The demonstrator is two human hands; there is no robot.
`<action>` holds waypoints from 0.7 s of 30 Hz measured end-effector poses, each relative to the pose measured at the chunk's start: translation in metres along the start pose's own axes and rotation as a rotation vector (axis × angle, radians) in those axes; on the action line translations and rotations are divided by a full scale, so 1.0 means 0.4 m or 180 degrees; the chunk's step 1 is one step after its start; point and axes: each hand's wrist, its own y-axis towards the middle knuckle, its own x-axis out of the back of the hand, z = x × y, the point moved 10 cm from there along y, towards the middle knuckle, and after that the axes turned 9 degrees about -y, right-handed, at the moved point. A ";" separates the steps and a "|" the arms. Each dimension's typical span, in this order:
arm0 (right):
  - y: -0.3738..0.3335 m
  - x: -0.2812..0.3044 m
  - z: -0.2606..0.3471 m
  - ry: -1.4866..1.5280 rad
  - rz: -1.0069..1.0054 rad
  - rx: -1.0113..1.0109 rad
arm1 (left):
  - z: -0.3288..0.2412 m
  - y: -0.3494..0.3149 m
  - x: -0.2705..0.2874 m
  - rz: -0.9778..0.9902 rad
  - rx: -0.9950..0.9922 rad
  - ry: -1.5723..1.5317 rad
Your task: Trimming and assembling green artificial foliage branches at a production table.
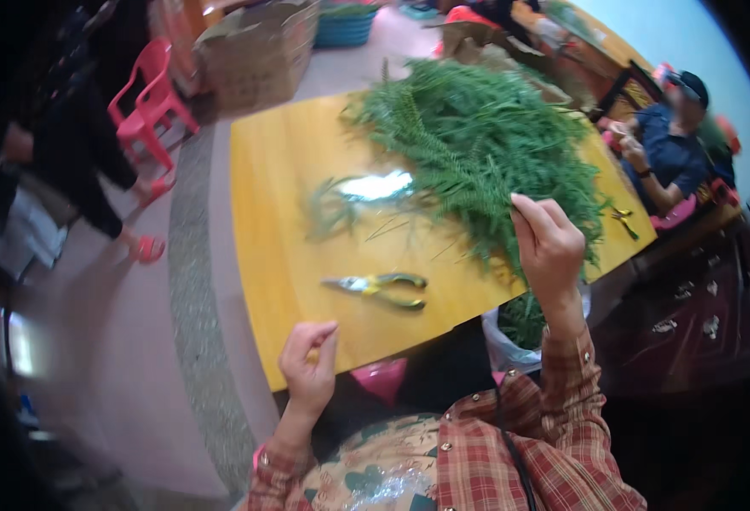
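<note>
Red plaid sleeves run down to two bare hands at work. On the right hand thumb and forefinger are pinched together, the other fingers folded in; from where I stand I cannot tell whether a thin stem is caught between the tips. The left hand curls loosely near the table's front edge, its thumb laid close to the forefinger, and I see nothing in it.

Just beyond the left hand lie pliers with yellow-and-black handles, metal nose pointing left, in the way between that hand and a few blurred loose sprigs. Past the pliers, a bright, glassy-looking white patch glares off the yellow wooden table. A smaller yellow-handled tool sits at the right end. Below the table edge, a whitish plastic bag holds more greenery. Across the way, a seated person in a dark blue shirt has both hands raised; to the left stand a pink plastic chair and a brown cardboard box.

As for the heap of feathery green stems, it covers the table's far right part, just beyond the right hand, deep green, fine-leaved and tangled, one frond showing a neat comb of leaflets.
</note>
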 end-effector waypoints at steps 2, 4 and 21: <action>-0.040 -0.006 0.074 0.0822 0.0058 -0.0041 | 0.045 0.001 -0.015 0.0134 0.0371 -0.0276; -0.079 -0.027 0.150 0.1012 0.0313 0.0075 | 0.034 0.028 -0.039 0.0096 0.0476 -0.1101; -0.229 -0.143 0.359 0.1491 0.1374 0.0576 | 0.141 -0.007 0.011 -0.0904 0.1609 -0.2602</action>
